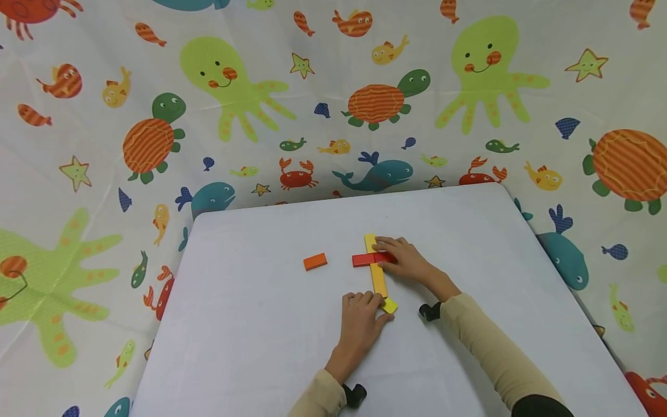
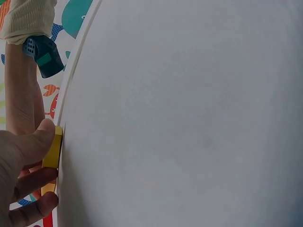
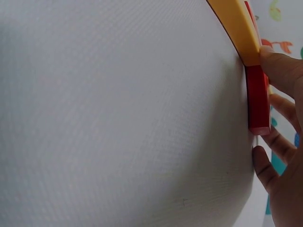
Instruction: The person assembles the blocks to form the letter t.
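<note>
Flat blocks form a cross on the white table. Two red blocks [image 1: 363, 260] lie end to end as the crossbar. A yellow block [image 1: 370, 242] extends from their far side and an orange-yellow block [image 1: 378, 280] from their near side. At the near end, my left hand [image 1: 359, 324] pinches a bright yellow block [image 1: 389, 306] between thumb and fingers; the left wrist view shows the thumb on this yellow block [image 2: 54, 150]. My right hand [image 1: 409, 259] holds the right-hand red block [image 3: 258, 97], thumb on the near side, fingers on the far side.
A single orange block [image 1: 315, 262] lies apart, left of the cross. The white table [image 1: 250, 324] has its far edge against a cloth curtain [image 1: 312, 133] printed with sea animals. Dark wrist devices [image 1: 430, 312] sit by both sleeves.
</note>
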Demonstrator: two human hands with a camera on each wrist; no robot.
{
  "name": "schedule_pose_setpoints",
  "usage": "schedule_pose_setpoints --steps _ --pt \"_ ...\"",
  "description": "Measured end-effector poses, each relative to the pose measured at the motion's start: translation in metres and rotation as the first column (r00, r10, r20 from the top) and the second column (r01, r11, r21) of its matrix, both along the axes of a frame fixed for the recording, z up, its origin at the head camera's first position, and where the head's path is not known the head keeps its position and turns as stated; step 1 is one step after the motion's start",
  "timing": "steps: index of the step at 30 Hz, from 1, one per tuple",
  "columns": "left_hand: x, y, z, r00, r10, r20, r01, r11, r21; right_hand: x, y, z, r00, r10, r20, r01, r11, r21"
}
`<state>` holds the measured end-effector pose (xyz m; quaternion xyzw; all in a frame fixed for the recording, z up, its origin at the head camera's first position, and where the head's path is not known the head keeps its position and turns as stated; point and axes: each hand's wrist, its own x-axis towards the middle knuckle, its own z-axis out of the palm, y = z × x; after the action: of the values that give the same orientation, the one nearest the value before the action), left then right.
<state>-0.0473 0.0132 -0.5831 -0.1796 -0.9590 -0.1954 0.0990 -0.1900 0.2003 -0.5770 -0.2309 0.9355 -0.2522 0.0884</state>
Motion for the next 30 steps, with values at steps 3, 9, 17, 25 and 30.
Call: schedule_pose_setpoints --steps 3,9,17,25,30 --pt "-0.0007 0.0001 -0.0003 1.0 0.0 0.002 0.0 1.0 -0.001 -0.0005 0.0002 -0.0003 1.0 0.001 -0.004 -0.001 1.0 0.001" --pt "-0.0014 -0.0002 -0.0013 1.0 -0.01 0.007 0.01 1.0 0.005 -0.0004 0.0002 0.0011 1.0 0.007 -0.008 -0.007 1.0 0.003" --pt "-0.0019 0.001 -0.0017 1.0 -0.007 -0.006 0.007 1.0 0.009 -0.0001 0.0002 0.0016 1.0 0.004 -0.011 -0.004 1.0 -0.001" --pt "-0.0015 0.0011 -0.0024 1.0 0.003 -0.006 -0.003 1.0 0.011 0.0 -0.0003 0.0005 1.0 -0.001 -0.007 0.001 1.0 -0.004" --pt "-0.0012 0.0007 -0.002 1.0 0.008 -0.012 -0.008 1.0 0.004 0.0003 0.0002 0.0006 1.0 -0.001 -0.011 0.001 1.0 -0.007"
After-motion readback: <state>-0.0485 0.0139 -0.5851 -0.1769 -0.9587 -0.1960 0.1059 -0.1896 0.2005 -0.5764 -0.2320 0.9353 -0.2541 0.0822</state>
